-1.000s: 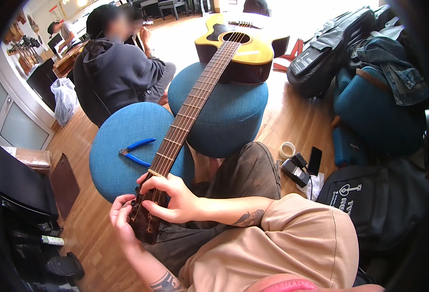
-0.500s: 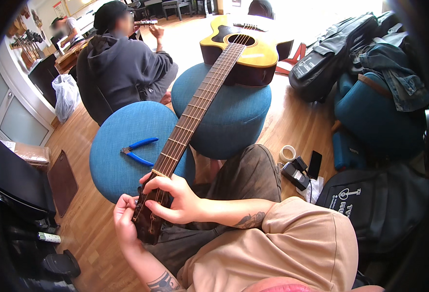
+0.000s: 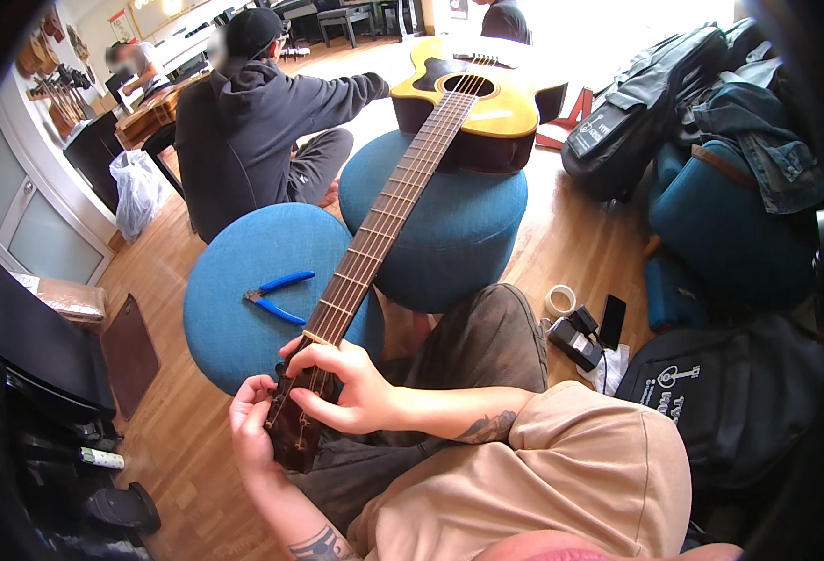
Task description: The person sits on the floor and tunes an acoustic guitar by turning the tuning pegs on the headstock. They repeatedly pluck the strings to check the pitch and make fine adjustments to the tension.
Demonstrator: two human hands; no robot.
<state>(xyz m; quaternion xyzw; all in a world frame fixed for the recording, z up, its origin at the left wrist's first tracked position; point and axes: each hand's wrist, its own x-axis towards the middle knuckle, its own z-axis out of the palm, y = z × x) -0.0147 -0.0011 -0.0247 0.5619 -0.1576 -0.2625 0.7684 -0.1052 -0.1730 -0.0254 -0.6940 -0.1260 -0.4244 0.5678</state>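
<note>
An acoustic guitar (image 3: 371, 241) lies face up, its yellow-topped body on the rear blue stool (image 3: 458, 238) and its neck slanting down toward me. My left hand (image 3: 255, 425) is at the left edge of the dark headstock (image 3: 296, 436), thumb and fingers pinched round a tuning peg. Across the top of the headstock, just below the nut, my right hand (image 3: 354, 391) curls its fingers over the strings, with its thumb on the face. Blue-handled wire cutters (image 3: 286, 280) lie with handles spread on the nearer blue stool (image 3: 229, 271), left of the neck.
A person in a dark hoodie (image 3: 243, 140) sits beyond the nearer stool. On the floor at right are a tape roll (image 3: 560, 300), a black phone (image 3: 613, 321) and a black bag (image 3: 720, 402). Black furniture (image 3: 38, 355) stands at left.
Both hands keep their places at the headstock, with only slight finger shifts. The whole view has moved a little. The person in the hoodie has turned and now stretches an arm rightward.
</note>
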